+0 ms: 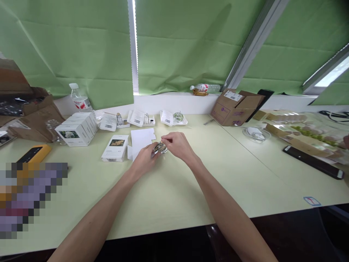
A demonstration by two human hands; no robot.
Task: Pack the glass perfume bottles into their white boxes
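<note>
A small, shiny glass bottle (160,147) with a gold-coloured neck is held above the table. My left hand (145,157) is wrapped round its body from the left. From the right, my right hand (178,145) is closed in a pinch at the bottle's neck; the fingertips hide what exactly they grip. Just left of my hands lies an opened white carton (141,138), laid flat. Beside it is a white box (116,148) with a flower picture on its face.
Three white trays with small glass bottles, one holding a green-tinted bottle (178,116), line the back. Several white boxes (77,131) stand at left. Cardboard boxes (229,108) sit at both sides. A black bar-shaped object (312,162) and a coiled white cable (255,134) are at right.
</note>
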